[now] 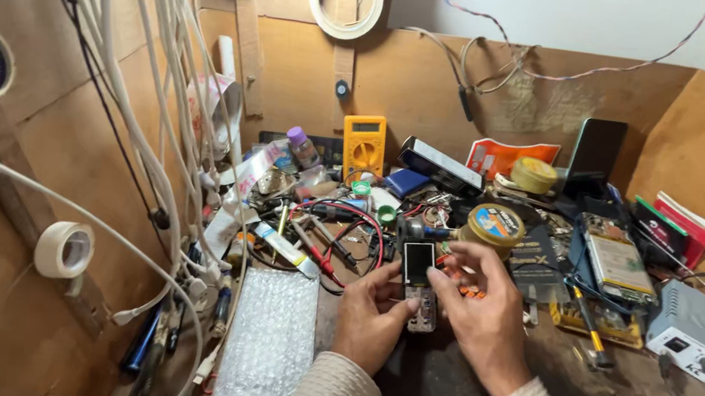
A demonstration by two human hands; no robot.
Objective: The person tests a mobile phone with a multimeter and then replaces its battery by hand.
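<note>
A small bar phone (420,278) with a dark screen and a worn keypad stands upright over the dark bench, held between both my hands. My left hand (370,315) grips its lower left side with thumb and fingers. My right hand (481,314) holds the right edge, its fingertips by the screen. Just behind the phone lie red and black probe leads (324,252) and a round tin (493,226) with a blue and yellow lid.
A yellow multimeter (364,144) leans on the back wall. An opened smartphone (617,263) and a grey power unit (696,330) sit at right. A sheet of bubble wrap (268,343) lies at left. White cables (155,69) and tape rolls (63,249) hang along the left wall.
</note>
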